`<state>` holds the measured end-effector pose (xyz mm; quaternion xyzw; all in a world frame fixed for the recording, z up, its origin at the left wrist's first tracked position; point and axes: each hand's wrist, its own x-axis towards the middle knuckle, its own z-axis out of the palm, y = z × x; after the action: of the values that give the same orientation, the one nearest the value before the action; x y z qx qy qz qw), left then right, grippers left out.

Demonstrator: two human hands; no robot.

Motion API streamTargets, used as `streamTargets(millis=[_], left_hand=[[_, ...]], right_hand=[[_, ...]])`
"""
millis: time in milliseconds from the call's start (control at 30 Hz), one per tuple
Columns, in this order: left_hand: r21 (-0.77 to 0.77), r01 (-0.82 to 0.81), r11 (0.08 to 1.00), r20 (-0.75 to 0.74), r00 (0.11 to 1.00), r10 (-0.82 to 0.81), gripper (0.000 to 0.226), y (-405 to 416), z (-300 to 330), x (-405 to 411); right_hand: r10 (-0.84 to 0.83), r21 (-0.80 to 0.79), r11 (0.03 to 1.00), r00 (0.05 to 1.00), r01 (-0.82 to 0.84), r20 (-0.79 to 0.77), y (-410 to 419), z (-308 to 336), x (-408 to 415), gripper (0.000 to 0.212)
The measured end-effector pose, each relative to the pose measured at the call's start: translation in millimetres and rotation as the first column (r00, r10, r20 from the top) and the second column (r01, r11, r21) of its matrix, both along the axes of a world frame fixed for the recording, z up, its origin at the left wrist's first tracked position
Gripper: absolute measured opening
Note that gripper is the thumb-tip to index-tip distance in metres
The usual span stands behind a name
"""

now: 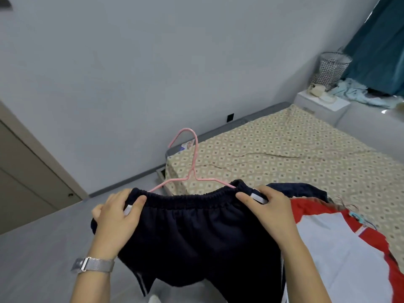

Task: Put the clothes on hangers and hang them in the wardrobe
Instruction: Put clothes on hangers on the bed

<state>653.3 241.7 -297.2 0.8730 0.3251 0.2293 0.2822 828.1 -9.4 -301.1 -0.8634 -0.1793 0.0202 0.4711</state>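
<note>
Navy shorts (196, 232) on pink hanger (192, 162), both hands' fingers (140, 202) gripping waistband ends.

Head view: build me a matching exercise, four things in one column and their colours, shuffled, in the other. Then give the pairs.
Things:
1. hanger
2. shorts, gripped at the waistband by the left hand and right hand
3. curtain
4. watch strap

Colours:
A. teal
B. silver
C. pink
D. dark navy

Pairs: 1-C, 2-D, 3-A, 4-B
</note>
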Motion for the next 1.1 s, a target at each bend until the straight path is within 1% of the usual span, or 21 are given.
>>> streamTargets(millis=[167,233,267,300,400,467,567,667,700,767,833,967,1100], left_hand=[[0.037,-0.074,0.997,0.005,0.997,0.074,0.025,74.4,-0.7,-10.5],[0.022,-0.065,0.998,0.009,0.998,0.065,0.021,107.4,0.3,-9.0],[0.022,-0.047,0.999,0.011,0.999,0.047,0.024,124.7,0.6,-8.1],[0.025,-0.032,0.999,0.009,0.999,0.032,0.029,142.3,0.4,-6.6],[0.027,-0.005,1.0,-0.021,1.0,0.006,0.056,194.3,-2.1,2.9],[0.037,0.014,0.999,-0.03,0.999,-0.013,0.061,222.4,-1.6,13.7],[0.055,0.069,0.996,-0.037,0.997,-0.067,0.052,250.5,2.5,37.5],[0.065,0.129,0.989,-0.062,0.99,-0.125,0.032,266.8,2.1,62.2],[0.065,0.147,0.987,-0.061,0.988,-0.143,0.031,270.8,2.4,72.6],[0.062,0.177,0.982,-0.067,0.983,-0.172,0.036,277.3,3.7,95.8],[0.042,0.202,0.979,-0.06,0.978,-0.199,0.04,280.9,6.1,122.0],[0.016,0.241,0.97,-0.061,0.969,-0.24,0.036,286.5,4.9,173.9],[-0.015,0.276,0.961,-0.052,0.96,-0.277,0.029,293.4,-0.5,226.8]], right_hand=[[0.028,0.012,1.0,1.0,-0.028,-0.005,83.5,-7.2,0.7,0.062],[0.021,0.023,1.0,1.0,-0.02,-0.022,119.0,-11.2,0.7,0.063],[0.012,0.024,1.0,1.0,-0.011,-0.026,136.0,-12.6,1.0,0.063],[0.001,0.026,1.0,1.0,-0.001,-0.029,152.0,-12.8,1.2,0.063],[-0.023,0.034,0.999,0.999,0.024,-0.037,192.7,-12.1,2.4,0.063],[-0.063,0.051,0.997,0.997,0.066,-0.053,211.6,-11.9,1.6,0.061],[-0.141,0.079,0.986,0.989,0.145,-0.049,229.4,-13.3,2.4,0.06],[-0.188,0.053,0.98,0.981,0.191,-0.055,238.1,-16.4,11.0,0.059],[-0.199,0.04,0.979,0.978,0.201,-0.063,239.9,-17.4,16.1,0.057],[-0.236,0.022,0.971,0.969,0.238,-0.075,243.4,-17.2,28.3,0.055],[-0.284,0.037,0.957,0.956,0.288,-0.074,245.2,-14.7,42.9,0.057],[-0.346,0.054,0.936,0.936,0.349,-0.065,248.7,-9.0,80.8,0.057],[-0.376,0.069,0.922,0.922,0.382,-0.092,251.0,-10.6,123.2,0.055]])
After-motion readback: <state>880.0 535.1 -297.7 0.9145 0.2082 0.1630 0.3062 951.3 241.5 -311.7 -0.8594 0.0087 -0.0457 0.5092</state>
